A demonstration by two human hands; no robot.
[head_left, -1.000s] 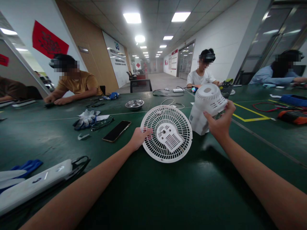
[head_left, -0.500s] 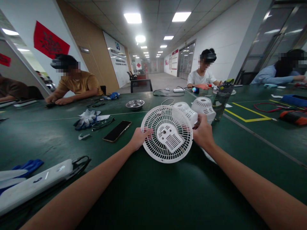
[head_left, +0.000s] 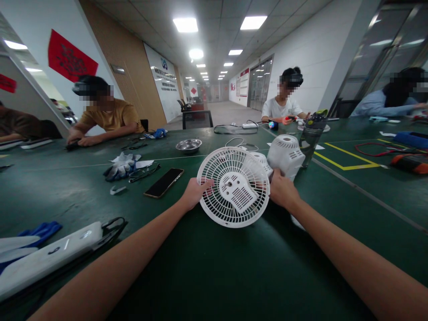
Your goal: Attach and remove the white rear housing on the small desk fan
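Note:
A round white fan grille (head_left: 209,203) is tilted up above the green table, its slotted centre plate facing me. My left hand (head_left: 195,194) is closed on the grille's left rim, with the thumb over the ribs. Behind the right side of the grille, my right hand (head_left: 282,189) is closed on a white fan motor housing (head_left: 264,161), mostly hidden by the ribs; its fingertips are also hidden. A second white slotted housing (head_left: 286,154) stands just beyond my right hand, close to a clear water bottle (head_left: 310,140).
Left of the grille lie a smartphone (head_left: 163,183), work gloves (head_left: 122,167) and a small white hook-like piece (head_left: 117,190). A metal bowl (head_left: 188,146) sits farther back. A white power bank-like device (head_left: 53,256) lies at near left. Co-workers sit across the table.
My right hand has moved down, and the motor housing has sunk lower behind the grille with it. The grille and my left hand stay nearly in place.

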